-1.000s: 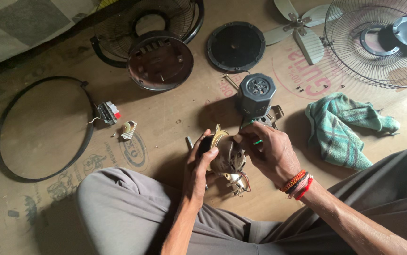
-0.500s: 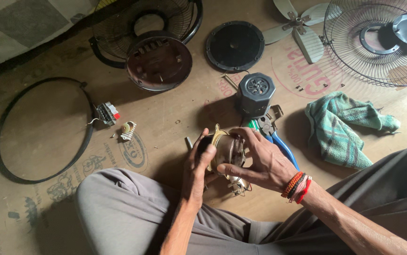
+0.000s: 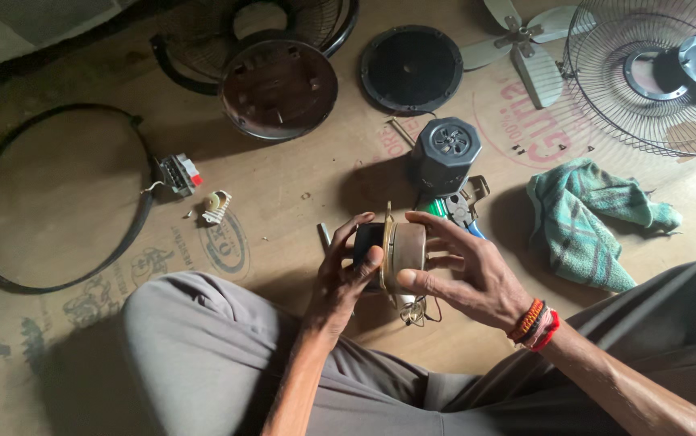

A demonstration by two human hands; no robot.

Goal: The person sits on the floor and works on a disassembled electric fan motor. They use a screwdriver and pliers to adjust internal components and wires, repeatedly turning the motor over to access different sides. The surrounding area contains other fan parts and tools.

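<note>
Cardboard on the floor [image 3: 299,182] is strewn with fan parts, and above the lap both hands, left hand [image 3: 346,274] and right hand [image 3: 465,270], pinch the motor [image 3: 400,252], likely checking it, so next it needs slow turning.

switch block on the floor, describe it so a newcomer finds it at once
Start at the big black ring lying left on the floor. Just off its right edge sits the switch block, small and grey. Its red button and white wire set it apart from the pale coil piece beside it.
</note>
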